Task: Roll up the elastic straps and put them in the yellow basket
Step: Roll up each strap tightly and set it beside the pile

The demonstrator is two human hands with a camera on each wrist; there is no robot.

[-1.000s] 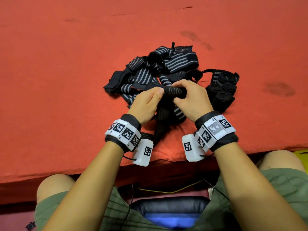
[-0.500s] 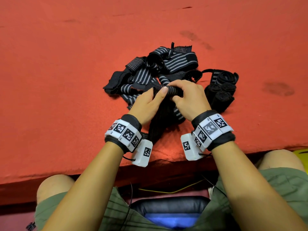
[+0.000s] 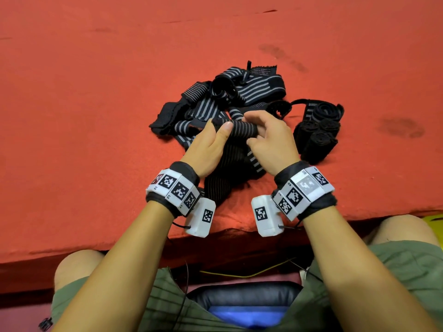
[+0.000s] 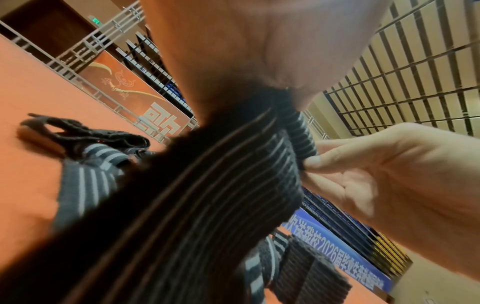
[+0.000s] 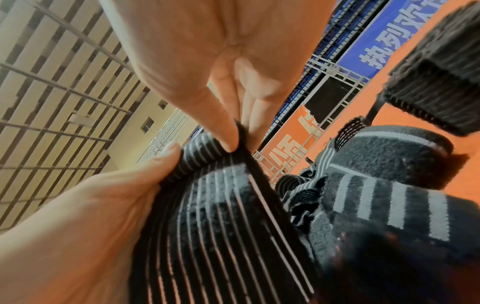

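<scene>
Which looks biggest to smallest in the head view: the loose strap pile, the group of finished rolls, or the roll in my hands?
1. Loose strap pile
2. Finished rolls
3. Roll in hands, partly hidden by the fingers

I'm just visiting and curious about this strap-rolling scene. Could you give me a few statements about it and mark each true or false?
1. Both hands hold the same striped strap. True.
2. The left hand rests idle on the table. False: it grips the strap's rolled end.
3. Finished black rolls lie to the right of the right hand. True.
4. The loose strap pile is plain red. False: it is black with grey stripes.
5. The red table is bare wood. False: it looks cloth-covered.
</scene>
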